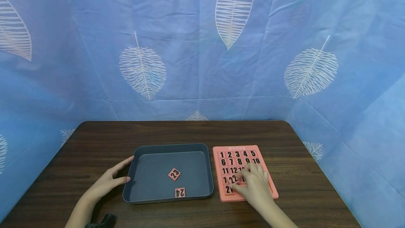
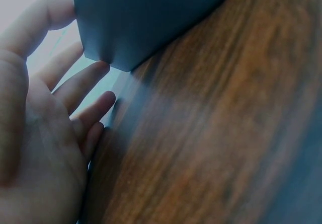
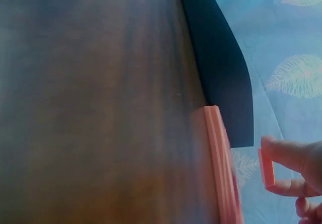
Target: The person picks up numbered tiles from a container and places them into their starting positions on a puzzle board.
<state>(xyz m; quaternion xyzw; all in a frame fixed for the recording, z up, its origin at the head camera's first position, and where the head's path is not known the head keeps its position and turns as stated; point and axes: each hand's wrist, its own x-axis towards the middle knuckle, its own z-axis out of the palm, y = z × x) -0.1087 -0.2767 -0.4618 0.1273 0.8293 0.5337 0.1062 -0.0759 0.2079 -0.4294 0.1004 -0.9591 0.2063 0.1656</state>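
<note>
My right hand (image 1: 257,185) pinches a pink number tile marked 22 (image 1: 233,179) between thumb and finger, over the lower left of the pink puzzle board (image 1: 218,157). In the right wrist view the tile (image 3: 266,167) appears edge-on, above the board's side (image 3: 221,163). Tile 21 (image 1: 229,189) lies in the bottom row; rows from 1 upward fill the board above, partly hidden by my hand. At the left end of the grey tray (image 1: 152,171), my left hand (image 1: 105,182) touches the wall with extended fingers. Inside the tray lie tile 23 (image 1: 174,174), turned diagonally, and tile 24 (image 1: 180,192), upside down.
Tray and board stand side by side on a dark wood table (image 1: 177,131), a narrow gap between them. Behind the table hangs a blue cloth (image 1: 190,73) with white leaf prints. A black band (image 1: 102,221) circles the left wrist.
</note>
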